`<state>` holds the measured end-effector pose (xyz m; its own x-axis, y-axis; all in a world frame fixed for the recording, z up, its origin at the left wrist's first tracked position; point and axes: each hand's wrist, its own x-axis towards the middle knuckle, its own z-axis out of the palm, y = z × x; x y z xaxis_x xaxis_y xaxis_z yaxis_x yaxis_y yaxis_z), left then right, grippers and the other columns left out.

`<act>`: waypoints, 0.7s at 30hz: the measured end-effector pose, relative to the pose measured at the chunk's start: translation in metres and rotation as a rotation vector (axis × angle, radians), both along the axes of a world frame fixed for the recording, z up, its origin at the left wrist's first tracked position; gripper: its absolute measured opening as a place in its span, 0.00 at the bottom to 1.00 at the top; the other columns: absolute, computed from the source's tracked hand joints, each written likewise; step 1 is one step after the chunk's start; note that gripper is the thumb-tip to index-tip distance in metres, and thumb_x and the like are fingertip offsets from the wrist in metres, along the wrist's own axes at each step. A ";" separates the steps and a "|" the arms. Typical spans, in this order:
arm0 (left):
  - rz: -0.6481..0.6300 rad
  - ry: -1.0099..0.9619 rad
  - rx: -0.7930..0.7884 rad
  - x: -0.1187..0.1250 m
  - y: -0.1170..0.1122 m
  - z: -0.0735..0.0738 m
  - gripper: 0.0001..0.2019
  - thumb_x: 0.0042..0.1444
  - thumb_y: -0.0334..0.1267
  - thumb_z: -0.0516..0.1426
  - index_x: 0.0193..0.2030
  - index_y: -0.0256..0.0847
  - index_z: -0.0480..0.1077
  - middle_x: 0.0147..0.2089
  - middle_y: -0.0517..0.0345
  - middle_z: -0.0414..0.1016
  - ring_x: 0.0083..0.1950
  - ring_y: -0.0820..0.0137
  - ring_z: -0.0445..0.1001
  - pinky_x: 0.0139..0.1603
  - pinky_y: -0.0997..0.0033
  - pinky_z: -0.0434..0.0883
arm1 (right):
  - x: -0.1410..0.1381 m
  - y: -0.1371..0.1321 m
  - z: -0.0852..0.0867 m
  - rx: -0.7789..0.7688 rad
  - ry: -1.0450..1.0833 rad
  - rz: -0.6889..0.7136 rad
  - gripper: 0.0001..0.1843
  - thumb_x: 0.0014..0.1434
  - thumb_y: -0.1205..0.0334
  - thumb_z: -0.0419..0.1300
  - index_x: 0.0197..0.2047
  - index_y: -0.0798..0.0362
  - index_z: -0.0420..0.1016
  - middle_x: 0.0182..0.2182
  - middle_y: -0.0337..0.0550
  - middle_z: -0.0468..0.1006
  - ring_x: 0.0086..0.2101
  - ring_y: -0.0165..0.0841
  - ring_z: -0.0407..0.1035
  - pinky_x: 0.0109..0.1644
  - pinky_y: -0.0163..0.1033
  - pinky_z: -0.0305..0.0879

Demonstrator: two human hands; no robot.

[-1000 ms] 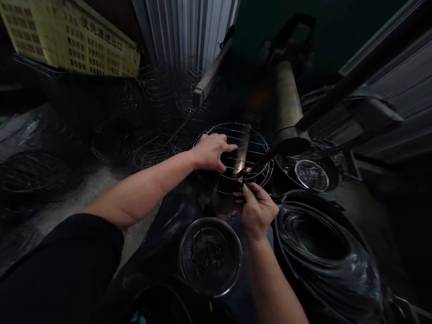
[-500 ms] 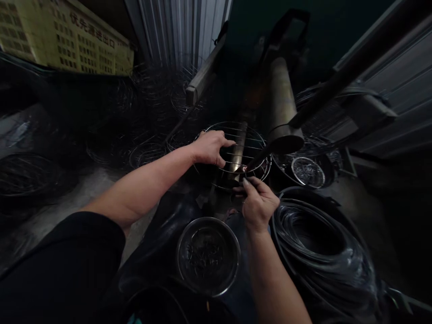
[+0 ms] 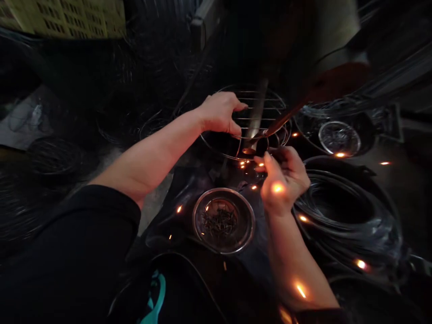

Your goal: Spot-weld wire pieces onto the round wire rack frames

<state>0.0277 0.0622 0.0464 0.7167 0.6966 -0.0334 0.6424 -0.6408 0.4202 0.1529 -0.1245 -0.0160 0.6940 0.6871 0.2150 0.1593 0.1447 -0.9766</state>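
Note:
A round wire rack (image 3: 258, 118) with parallel bars lies between the electrodes of a spot-welding machine. My left hand (image 3: 222, 112) grips its left side, thumb and fingers apart around the wires. The slanted upper electrode (image 3: 283, 120) meets the tip of the lower bar (image 3: 255, 121) at the rack's near rim. Just below that contact, my right hand (image 3: 285, 180) is closed in a pinch, its fingertips near a thin wire at the rim. What it pinches is too dark to make out. Orange sparks fly around this hand and forearm.
A metal bowl (image 3: 223, 189) with small dark metal pieces sits in front of me. On the right are a coil of wire (image 3: 344, 229) in a tub and a round basket (image 3: 339, 138). A yellow crate (image 3: 74, 18) stands at upper left.
Sparks have appeared at the electrode contact and scattered around my right hand. The view has tilted down and shifted left. My left hand keeps its hold on the rack.

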 end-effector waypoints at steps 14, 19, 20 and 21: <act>0.143 0.077 0.013 -0.012 -0.034 0.011 0.34 0.44 0.57 0.64 0.59 0.51 0.69 0.58 0.55 0.70 0.60 0.48 0.61 0.60 0.37 0.50 | -0.081 -0.072 -0.089 -1.053 -1.027 0.866 0.12 0.57 0.68 0.54 0.39 0.58 0.80 0.42 0.55 0.77 0.47 0.42 0.70 0.47 0.41 0.63; 0.181 0.029 -0.030 -0.013 -0.037 0.006 0.35 0.45 0.54 0.64 0.61 0.48 0.66 0.61 0.53 0.68 0.64 0.46 0.59 0.62 0.35 0.49 | -0.059 -0.075 -0.076 -1.071 -0.920 0.938 0.14 0.57 0.68 0.53 0.40 0.55 0.79 0.42 0.49 0.78 0.44 0.36 0.72 0.46 0.36 0.63; 0.178 0.013 -0.039 -0.013 -0.037 0.006 0.35 0.45 0.53 0.64 0.61 0.47 0.66 0.61 0.51 0.67 0.64 0.46 0.59 0.62 0.34 0.49 | -0.055 -0.078 -0.073 -1.061 -0.894 0.958 0.15 0.57 0.67 0.53 0.43 0.54 0.79 0.43 0.48 0.78 0.44 0.35 0.72 0.45 0.35 0.63; 0.175 -0.002 -0.052 -0.013 -0.037 0.006 0.34 0.46 0.53 0.64 0.61 0.47 0.67 0.62 0.51 0.67 0.64 0.46 0.58 0.62 0.34 0.49 | -0.053 -0.081 -0.070 -1.052 -0.886 0.976 0.16 0.57 0.66 0.54 0.46 0.53 0.78 0.45 0.47 0.77 0.44 0.35 0.72 0.45 0.35 0.63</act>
